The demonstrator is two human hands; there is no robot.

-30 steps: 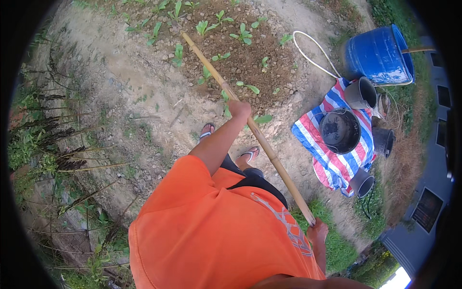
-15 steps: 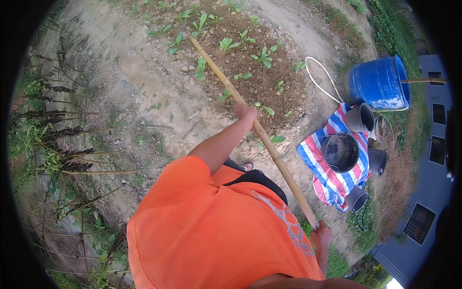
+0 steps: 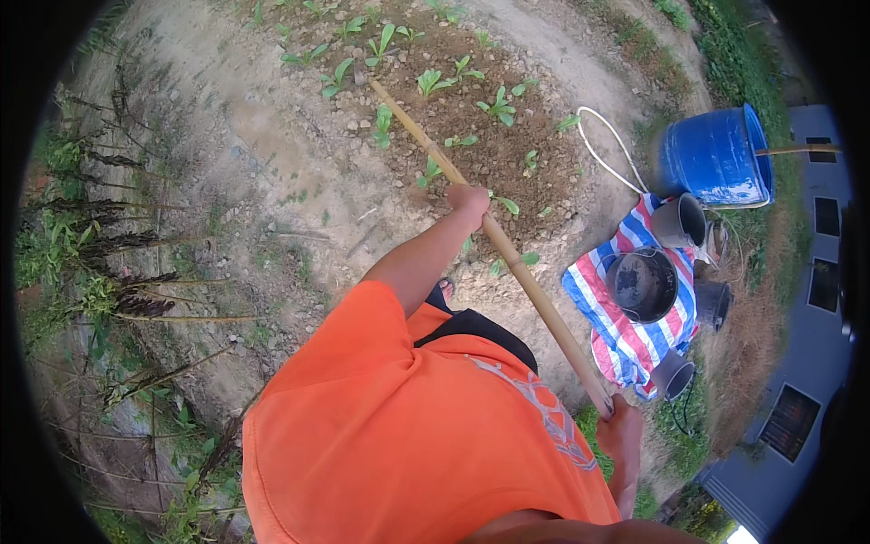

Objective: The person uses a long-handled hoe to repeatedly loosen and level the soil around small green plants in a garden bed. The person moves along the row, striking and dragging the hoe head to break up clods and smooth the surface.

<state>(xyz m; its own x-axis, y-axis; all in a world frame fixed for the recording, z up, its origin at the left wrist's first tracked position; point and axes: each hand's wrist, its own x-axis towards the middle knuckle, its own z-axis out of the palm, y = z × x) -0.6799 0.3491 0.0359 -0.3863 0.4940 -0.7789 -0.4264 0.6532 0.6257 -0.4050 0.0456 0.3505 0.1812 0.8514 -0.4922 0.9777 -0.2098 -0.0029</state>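
Note:
A long bamboo pole (image 3: 521, 272) slants across the soil from the planted bed down to my right side. My left hand (image 3: 469, 201) is wrapped round it partway along, with the arm stretched forward. Close to the pole's near end, my right hand (image 3: 620, 430) grips it low beside my body. The far end lies among leafy green seedlings (image 3: 381, 125) in the brown soil bed (image 3: 435, 113). Something small and greyish shows at that tip, too small to make out.
To the right, a striped sheet (image 3: 625, 344) carries a black bucket (image 3: 642, 285), with more dark buckets around it. Behind stands a big blue barrel (image 3: 711, 159), near a pale hose loop (image 3: 582, 136). Dried, staked plants (image 3: 136, 304) line the left. A grey building (image 3: 770, 453) stands far right.
Both hands and the pole have shifted slightly to the right. The right hand has come up a little, and the pole's far tip has moved slightly back toward me.

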